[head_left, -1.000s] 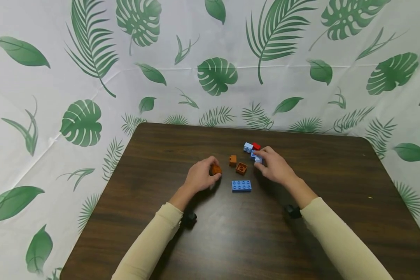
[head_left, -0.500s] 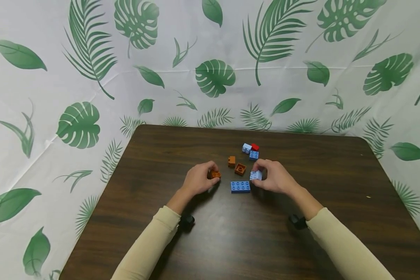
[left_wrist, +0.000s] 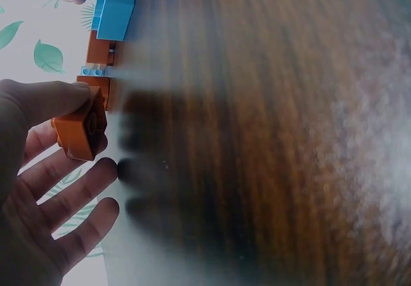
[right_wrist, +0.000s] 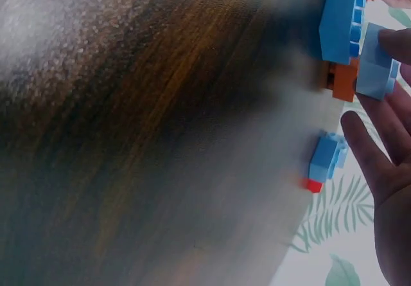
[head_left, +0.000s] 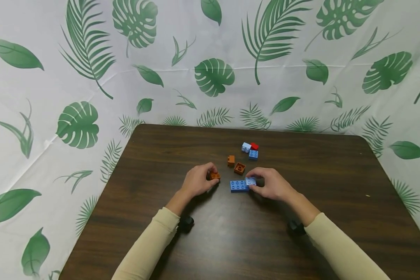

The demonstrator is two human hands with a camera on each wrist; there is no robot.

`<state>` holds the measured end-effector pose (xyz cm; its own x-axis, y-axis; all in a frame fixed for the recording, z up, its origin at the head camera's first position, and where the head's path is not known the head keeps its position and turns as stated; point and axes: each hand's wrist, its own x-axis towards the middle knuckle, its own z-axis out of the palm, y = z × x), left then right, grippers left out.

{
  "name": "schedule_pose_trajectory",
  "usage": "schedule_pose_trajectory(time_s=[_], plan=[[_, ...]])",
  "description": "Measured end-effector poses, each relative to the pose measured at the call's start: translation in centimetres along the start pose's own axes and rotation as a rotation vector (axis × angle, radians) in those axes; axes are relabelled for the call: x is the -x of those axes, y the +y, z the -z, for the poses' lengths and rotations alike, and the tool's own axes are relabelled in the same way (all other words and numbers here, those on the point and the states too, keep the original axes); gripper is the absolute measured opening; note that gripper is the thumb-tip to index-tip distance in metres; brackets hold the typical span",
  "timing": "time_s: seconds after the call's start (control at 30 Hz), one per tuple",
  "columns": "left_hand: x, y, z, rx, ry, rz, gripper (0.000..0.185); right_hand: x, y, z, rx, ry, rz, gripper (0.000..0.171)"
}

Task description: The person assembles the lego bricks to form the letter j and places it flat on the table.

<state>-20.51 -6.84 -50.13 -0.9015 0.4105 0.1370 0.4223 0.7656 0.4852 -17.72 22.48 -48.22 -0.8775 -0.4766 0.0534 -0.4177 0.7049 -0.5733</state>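
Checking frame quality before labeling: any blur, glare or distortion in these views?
Head view: sharp, evenly lit, wide-angle bowing at the table edges, soft shadows under both arms. Left wrist view: the table is blurred with pale glare at right; the orange brick in the left hand is sharp. Right wrist view: wood soft, hazy glare top left; the blue plate is fairly clear.

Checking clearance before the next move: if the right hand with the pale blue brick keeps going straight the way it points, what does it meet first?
The right hand points left, pinching the light blue brick. First in line is the long blue brick, already next to it; whether they touch is unclear.
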Motion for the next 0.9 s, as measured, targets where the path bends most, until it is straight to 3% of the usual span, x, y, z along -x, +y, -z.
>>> schedule_pose_trajectory(time_s=[0.53,0.9], plan=[[-0.07,-0.14,-0.52,0.011,-0.012,0.014,0.022,0.05,0.05,-0.39,0.056,-0.017,0.064,0.022],[-0.05,0.54,-0.62,0.077,-0.017,-0.026,0.030,-0.24,-0.49,-0.11,0.104,-0.068,0.005,0.024]])
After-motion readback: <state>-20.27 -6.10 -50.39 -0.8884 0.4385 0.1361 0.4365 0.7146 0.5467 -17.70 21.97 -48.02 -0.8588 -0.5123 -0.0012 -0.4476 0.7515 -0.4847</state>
